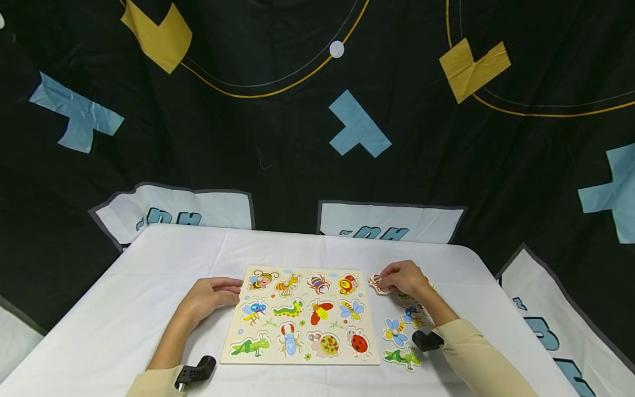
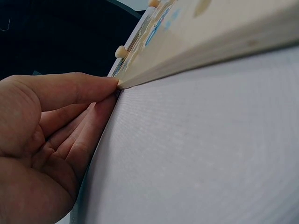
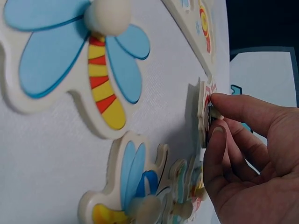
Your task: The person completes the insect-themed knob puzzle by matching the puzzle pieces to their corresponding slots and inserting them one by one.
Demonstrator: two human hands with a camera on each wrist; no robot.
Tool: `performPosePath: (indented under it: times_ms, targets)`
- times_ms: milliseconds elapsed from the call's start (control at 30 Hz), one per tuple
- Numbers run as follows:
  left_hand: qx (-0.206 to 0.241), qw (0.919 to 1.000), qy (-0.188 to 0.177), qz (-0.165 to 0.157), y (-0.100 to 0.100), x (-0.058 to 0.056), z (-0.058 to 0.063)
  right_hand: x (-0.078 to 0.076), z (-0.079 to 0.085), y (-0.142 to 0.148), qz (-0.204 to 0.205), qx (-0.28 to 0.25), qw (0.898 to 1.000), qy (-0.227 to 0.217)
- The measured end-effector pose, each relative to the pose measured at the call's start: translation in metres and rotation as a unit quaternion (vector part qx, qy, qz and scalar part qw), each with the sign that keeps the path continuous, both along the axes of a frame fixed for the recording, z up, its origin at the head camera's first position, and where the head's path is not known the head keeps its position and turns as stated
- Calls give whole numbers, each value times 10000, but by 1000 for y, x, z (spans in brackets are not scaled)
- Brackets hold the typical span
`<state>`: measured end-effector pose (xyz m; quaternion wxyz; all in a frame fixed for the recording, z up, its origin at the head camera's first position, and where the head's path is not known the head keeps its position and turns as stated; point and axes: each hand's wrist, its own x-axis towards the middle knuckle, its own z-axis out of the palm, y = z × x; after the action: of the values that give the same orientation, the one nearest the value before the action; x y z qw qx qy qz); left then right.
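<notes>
A pale wooden puzzle board (image 1: 305, 325) printed with insects and other small creatures lies flat on the white table. My left hand (image 1: 212, 298) rests at its upper left side, fingers extended; in the left wrist view the fingertips (image 2: 110, 86) meet the board's edge. To the right of the board, my right hand (image 1: 407, 277) pinches a spider puzzle piece (image 1: 377, 284) by its knob between thumb and fingers. The right wrist view shows that piece (image 3: 204, 114) edge-on, close over the cloth near the board's corner.
Right of the board lie loose knobbed pieces: a blue-winged dragonfly piece (image 1: 395, 332), a green grasshopper piece (image 1: 403, 358), a blue mosquito piece (image 1: 413, 316) and others partly under my right forearm. A black curtain (image 1: 278, 165) hangs behind the white table (image 1: 278, 248).
</notes>
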<state>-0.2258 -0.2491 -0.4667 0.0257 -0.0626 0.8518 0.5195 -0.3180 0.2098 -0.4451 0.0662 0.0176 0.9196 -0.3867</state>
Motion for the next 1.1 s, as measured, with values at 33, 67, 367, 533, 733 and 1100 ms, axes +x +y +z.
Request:
performPosePath:
  times_ms: [33,67,367,533,733,1100]
  targets:
    - [7,10000,-3,3,0,0,0,0,1,-1,11,-14,10000,10]
    - [19,10000,-8,4,0,0,0,-1,2,-2,19,-29,10000,19]
    - [80,10000,-40,-5,-1,-1,0,-2,4,-10,107,-39,9998,178]
    - [50,10000,-41,8,-1,-2,0,-1,5,-14,226,-72,9995,228]
    - [63,10000,-56,27,0,-1,0,-4,7,-19,349,-195,9990,212]
    - [38,10000,-38,16,0,-1,0,-5,8,-40,407,-254,9983,337]
